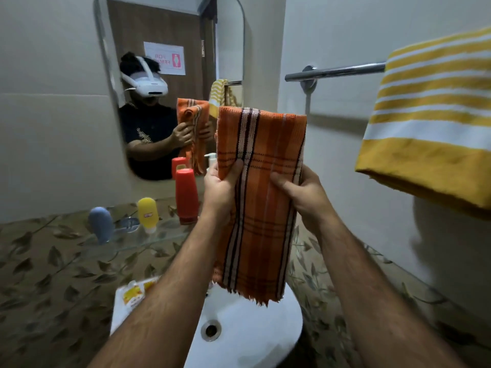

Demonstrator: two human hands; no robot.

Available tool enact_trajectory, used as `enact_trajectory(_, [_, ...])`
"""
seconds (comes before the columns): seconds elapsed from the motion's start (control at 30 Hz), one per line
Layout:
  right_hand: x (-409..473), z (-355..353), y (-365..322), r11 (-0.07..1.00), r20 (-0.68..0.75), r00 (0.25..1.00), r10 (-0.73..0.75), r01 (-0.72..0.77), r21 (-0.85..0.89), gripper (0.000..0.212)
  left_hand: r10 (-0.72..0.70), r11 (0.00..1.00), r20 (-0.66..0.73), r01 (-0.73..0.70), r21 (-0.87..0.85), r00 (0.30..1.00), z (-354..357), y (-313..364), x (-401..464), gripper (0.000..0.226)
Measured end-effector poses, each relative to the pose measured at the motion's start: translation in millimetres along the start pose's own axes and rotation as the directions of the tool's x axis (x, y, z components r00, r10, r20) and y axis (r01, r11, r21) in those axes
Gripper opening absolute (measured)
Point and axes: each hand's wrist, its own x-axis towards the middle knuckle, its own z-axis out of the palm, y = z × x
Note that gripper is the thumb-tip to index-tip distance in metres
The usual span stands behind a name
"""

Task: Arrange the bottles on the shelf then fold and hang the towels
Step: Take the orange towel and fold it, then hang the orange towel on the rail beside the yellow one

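Orange towel [261, 197], folded into a long strip, hangs over the sink [239, 341] as I pinch it with my left hand [221, 188] and right hand [303, 192]. To hang it well, I judge, keep edges aligned and drape it evenly over the rail [334, 71]. Three bottles [186, 193] line the glass shelf [127, 235]; a pump bottle [211, 160] stands behind; one yellow towel [433, 120] already hangs.

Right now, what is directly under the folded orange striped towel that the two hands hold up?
Under the orange striped towel, held by left hand and right hand, lies the white ceramic sink with its drain. The tap is covered.
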Motion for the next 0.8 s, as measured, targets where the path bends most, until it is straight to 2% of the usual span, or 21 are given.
enact_trajectory(0.13, [22,-1,-13,0.987,-0.132,0.984,-0.123,0.107,-0.124,0.022,0.018,1.0,0.065,-0.017,-0.016,0.998,14,-2,34,0.016])
enact_trajectory(0.37, [70,9,-50,0.913,-0.288,0.894,-0.342,0.244,-0.327,0.022,0.154,0.987,0.173,-0.142,-0.076,0.973,31,22,105,0.011])
enact_trajectory(0.5, [97,13,-71,0.801,-0.335,0.794,-0.507,0.29,-0.524,0.024,0.24,0.969,0.25,-0.214,-0.126,0.938,40,34,150,0.015])
enact_trajectory(0.67, [121,12,-105,0.629,-0.362,0.645,-0.673,0.242,-0.738,0.023,0.353,0.935,0.271,-0.325,-0.143,0.895,72,46,196,0.012])
enact_trajectory(0.8, [136,5,-135,0.467,-0.331,0.525,-0.784,0.147,-0.872,0.024,0.412,0.911,0.253,-0.393,-0.122,0.875,111,58,223,0.039])
